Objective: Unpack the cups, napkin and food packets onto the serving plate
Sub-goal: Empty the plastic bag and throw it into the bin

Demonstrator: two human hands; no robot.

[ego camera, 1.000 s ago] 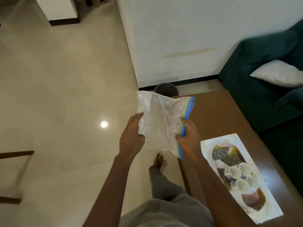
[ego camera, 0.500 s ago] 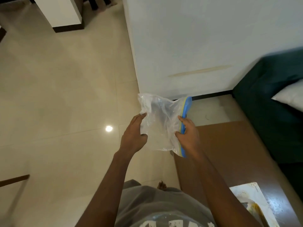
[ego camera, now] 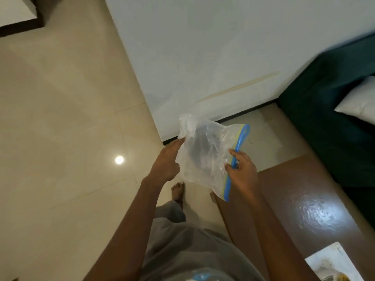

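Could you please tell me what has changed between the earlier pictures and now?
Nothing was taken up or let go. The left hand still holds the clear bag by its side and the right hand still pinches its blue zip strip. Only the view swung: just a corner of the serving plate shows.

Serving plate (ego camera: 332, 258): only one corner was in frame and the bottom edge cut the rest. What lay on it was a blurred brownish smear, unreadable.

Zip bag (ego camera: 205, 159): cloudy film with a dark blob showing through. Couldn't tell if that was inside or behind.

Left hand (ego camera: 166, 161): some fingers sat behind the film. Right hand (ego camera: 242, 171): couldn't tell how far it wrapped the strip.

Table (ego camera: 294, 199) ran off the bottom edge. Sofa (ego camera: 328, 110) and white cushion (ego camera: 359, 102) were clipped at the right edge. Foot (ego camera: 178, 191) was half under a trouser leg (ego camera: 170, 211).

Dark curl (ego camera: 251, 140) beside the bag: too small to identify.
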